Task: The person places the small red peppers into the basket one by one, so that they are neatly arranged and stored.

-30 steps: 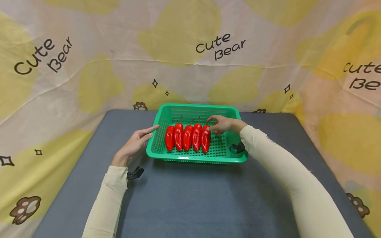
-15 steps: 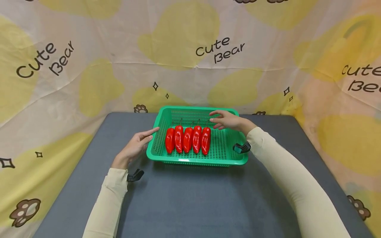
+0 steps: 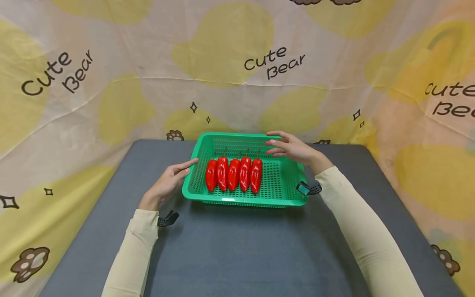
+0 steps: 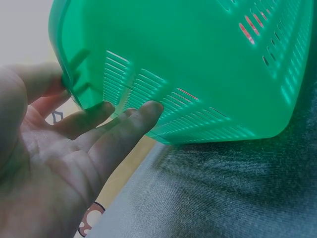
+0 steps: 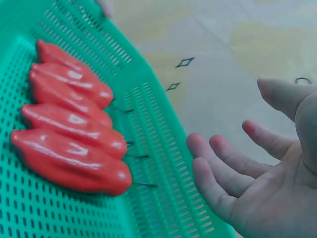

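Note:
Several glossy red chili peppers (image 3: 233, 175) lie side by side in a green perforated plastic basket (image 3: 245, 201), their thin dark stems toward its far side. At the basket's left end is my left hand (image 3: 168, 181), index finger extended over the rim and thumb close beside it. The left wrist view has other fingers (image 4: 143, 115) of that hand spread along the outer slotted wall. My right hand (image 3: 293, 147) hovers over the basket's back right part, holding nothing. Its fingers (image 5: 225, 176) are spread and loosely bent in the right wrist view, apart from the peppers.
The basket stands on a dark grey table (image 3: 237, 251), toward its far edge. Behind and at the sides hangs a patterned cloth (image 3: 230, 53) with printed words and paw prints. Black wrist devices (image 3: 311, 188) are strapped over the pale sleeves (image 3: 363, 231).
My right hand has left the rightmost pepper, rising and drawing back to the right, its fingers spreading. The left hand and the peppers have kept their places in the basket.

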### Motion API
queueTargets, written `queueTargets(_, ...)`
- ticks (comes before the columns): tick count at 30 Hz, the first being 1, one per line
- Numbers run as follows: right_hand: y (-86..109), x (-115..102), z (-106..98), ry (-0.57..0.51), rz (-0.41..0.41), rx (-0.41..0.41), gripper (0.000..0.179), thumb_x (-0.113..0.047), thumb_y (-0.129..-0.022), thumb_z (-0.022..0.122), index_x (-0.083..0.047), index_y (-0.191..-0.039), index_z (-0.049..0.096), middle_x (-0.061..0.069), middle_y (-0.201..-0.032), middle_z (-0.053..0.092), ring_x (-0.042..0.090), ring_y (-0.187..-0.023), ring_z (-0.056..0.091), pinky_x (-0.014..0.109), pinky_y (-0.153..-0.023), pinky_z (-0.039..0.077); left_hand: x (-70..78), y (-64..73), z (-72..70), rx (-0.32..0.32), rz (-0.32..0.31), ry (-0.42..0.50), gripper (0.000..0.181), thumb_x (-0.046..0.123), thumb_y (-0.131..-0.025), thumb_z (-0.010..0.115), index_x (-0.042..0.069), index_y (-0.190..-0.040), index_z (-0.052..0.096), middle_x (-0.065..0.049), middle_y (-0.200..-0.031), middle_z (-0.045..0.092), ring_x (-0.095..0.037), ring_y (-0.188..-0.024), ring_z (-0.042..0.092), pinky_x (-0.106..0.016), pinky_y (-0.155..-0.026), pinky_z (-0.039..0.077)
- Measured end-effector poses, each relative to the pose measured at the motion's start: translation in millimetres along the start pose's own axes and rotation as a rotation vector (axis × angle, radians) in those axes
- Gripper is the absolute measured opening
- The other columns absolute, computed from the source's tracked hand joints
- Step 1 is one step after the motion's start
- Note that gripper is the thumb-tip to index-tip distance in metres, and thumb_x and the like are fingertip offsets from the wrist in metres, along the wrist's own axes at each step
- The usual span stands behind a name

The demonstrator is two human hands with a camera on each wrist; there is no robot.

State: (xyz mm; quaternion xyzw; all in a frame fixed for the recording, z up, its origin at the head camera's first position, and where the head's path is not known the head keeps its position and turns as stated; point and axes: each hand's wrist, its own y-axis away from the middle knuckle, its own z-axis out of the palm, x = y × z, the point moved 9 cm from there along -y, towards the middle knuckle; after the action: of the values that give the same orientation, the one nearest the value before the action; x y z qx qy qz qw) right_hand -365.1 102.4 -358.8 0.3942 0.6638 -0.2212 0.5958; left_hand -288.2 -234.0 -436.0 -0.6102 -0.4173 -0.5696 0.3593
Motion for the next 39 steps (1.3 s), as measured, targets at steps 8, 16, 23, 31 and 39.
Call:
queueTargets(8,15.0,-6.4,-11.0,-0.029,-0.123,0.070,0.054,-0.031,-0.109,0.046,-0.014,-0.157,0.031,0.026,-0.158,0.037,0.017,-0.120,0.064,0.032,-0.109,0.048,-0.9,1.4,-3.4,0.022,-0.017,0.002,0.052,0.022,-0.109,0.047,0.011,-0.159,0.034,-0.017,-0.165,0.031,-0.007,-0.125,0.061,-0.029,-0.094,0.058)
queueTargets(16,33.8,-8.8,-15.5,-0.125,-0.250,0.117,0.049,-0.029,-0.109,0.045,-0.013,-0.154,0.035,0.017,-0.148,0.047,0.016,-0.117,0.066,0.023,-0.103,0.050,-0.4,0.3,-1.2,-0.001,0.006,0.001,0.053,0.022,-0.110,0.045,0.008,-0.159,0.032,-0.022,-0.164,0.029,-0.012,-0.127,0.060,-0.027,-0.094,0.057)
queueTargets(23,48.7,-3.1,-18.4,-0.143,-0.292,0.156,0.047,-0.026,-0.109,0.044,-0.013,-0.154,0.035,0.005,-0.143,0.051,0.016,-0.117,0.066,0.023,-0.102,0.050,-1.0,-0.3,0.9,-0.009,0.001,-0.014,0.052,0.021,-0.110,0.045,0.009,-0.159,0.033,-0.020,-0.164,0.030,-0.008,-0.125,0.060,-0.027,-0.093,0.058)
queueTargets(31,57.7,3.3,-23.5,-0.162,-0.335,0.180,0.047,-0.027,-0.109,0.045,-0.013,-0.154,0.037,0.002,-0.140,0.054,0.018,-0.118,0.066,0.023,-0.101,0.052,0.5,-0.8,0.8,-0.010,0.011,-0.021,0.052,0.020,-0.110,0.043,0.008,-0.159,0.032,-0.023,-0.163,0.032,-0.010,-0.123,0.062,-0.027,-0.092,0.058)
queueTargets(39,66.0,5.5,-30.9,-0.179,-0.379,0.186,0.046,-0.025,-0.110,0.044,-0.013,-0.153,0.037,-0.001,-0.138,0.055,0.013,-0.115,0.067,0.022,-0.101,0.052,1.0,-2.4,-0.8,-0.008,0.000,-0.005,0.052,0.020,-0.110,0.044,0.008,-0.159,0.032,-0.023,-0.161,0.034,-0.009,-0.118,0.065,-0.027,-0.090,0.059)
